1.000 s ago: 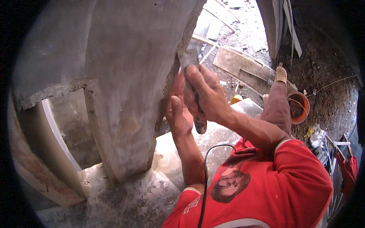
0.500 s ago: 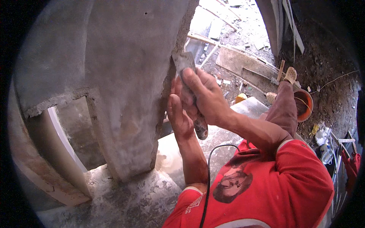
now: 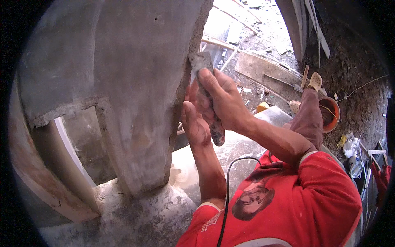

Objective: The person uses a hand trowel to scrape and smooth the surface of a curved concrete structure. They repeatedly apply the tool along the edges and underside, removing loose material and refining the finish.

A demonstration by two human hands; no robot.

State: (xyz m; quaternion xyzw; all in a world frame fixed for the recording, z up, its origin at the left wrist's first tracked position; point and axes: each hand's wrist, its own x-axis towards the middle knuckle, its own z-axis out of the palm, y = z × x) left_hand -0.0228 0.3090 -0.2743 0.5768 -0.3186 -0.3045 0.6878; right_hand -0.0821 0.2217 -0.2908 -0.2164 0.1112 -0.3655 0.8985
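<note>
A putty knife (image 3: 201, 61) with a flat, grey-smeared blade meets the rough right edge of the grey plastered wall (image 3: 135, 61). My right hand (image 3: 226, 99) is closed round the knife, thumb lying along the base of its blade. The worn handle (image 3: 217, 132) sticks out below that hand. Close under the knife is my left hand (image 3: 196, 127), with fingers and thumb stretched upward along the wall edge. Part of its fingers is hidden behind the handle and my right hand.
A rectangular opening (image 3: 88, 144) with rough edges sits in the wall's lower left. Beyond are a wooden board (image 3: 263, 74), scattered debris and an orange bucket (image 3: 330, 113) beside my foot in a clog (image 3: 315, 80). A black cable (image 3: 226, 185) hangs before my red shirt.
The putty knife and my right hand have shifted slightly upward along the wall edge, and the blade sits a little further right. My left hand stays nearly in place.
</note>
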